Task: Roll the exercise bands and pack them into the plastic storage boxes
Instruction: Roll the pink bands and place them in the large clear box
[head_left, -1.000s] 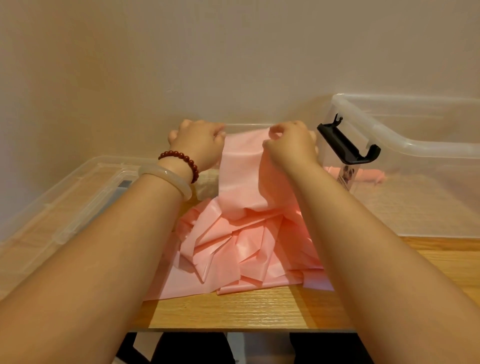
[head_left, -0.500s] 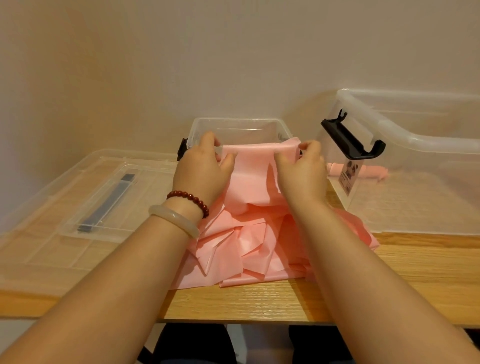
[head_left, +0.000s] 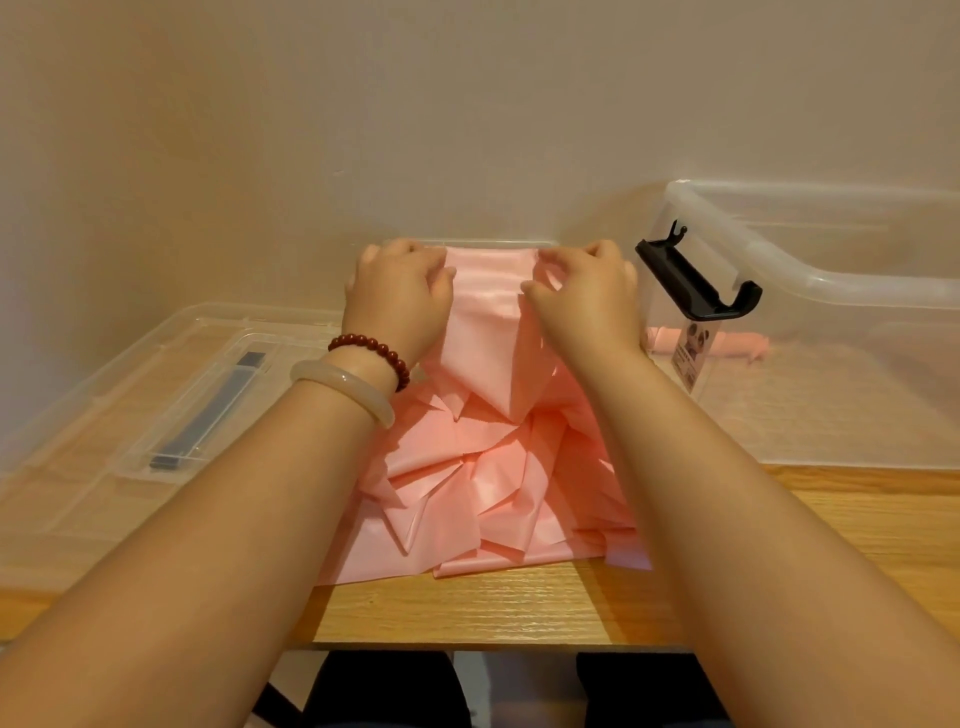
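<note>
Hands up at the far end of a pink exercise band (head_left: 493, 467), which lies heaped in creases on the table (head_left: 519, 608). Grip of left hand (head_left: 397, 299): fingers curled tight on the band's top edge. Grip of right hand (head_left: 587, 301): likewise, pinching that edge. Clear storage box (head_left: 831, 291) on the right, a rolled band (head_left: 727, 345) inside. Clear lid (head_left: 130, 389) lies flat at left.

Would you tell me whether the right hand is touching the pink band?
Touching: the head view shows the right hand pinching the pink band near its top.
</note>
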